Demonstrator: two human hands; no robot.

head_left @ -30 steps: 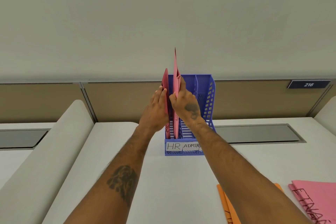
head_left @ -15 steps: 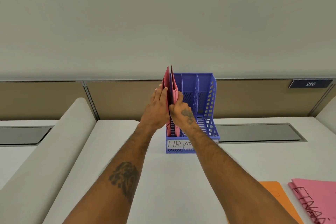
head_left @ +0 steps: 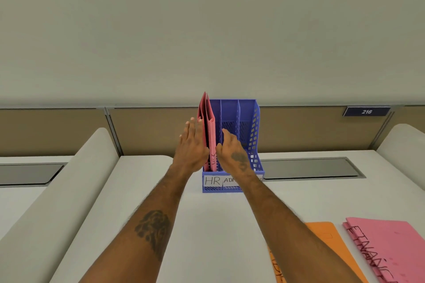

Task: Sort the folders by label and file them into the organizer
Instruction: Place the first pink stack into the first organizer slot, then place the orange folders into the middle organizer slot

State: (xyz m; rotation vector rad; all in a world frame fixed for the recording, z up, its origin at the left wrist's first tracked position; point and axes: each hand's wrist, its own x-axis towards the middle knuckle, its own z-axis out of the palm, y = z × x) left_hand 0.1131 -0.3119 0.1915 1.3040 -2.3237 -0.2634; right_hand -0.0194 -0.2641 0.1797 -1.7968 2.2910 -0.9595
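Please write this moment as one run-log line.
folders upright in HR slot | organizer other slots empty | left hand open | right hand open

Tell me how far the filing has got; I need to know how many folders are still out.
Done: red folders stand in the HR slot of the blue organizer. In hand: nothing gripped; the left hand and right hand flank those folders with open fingers. Left: an orange folder and pink folders, the top one marked FINANCE, lie on the desk; the other two slots look empty.
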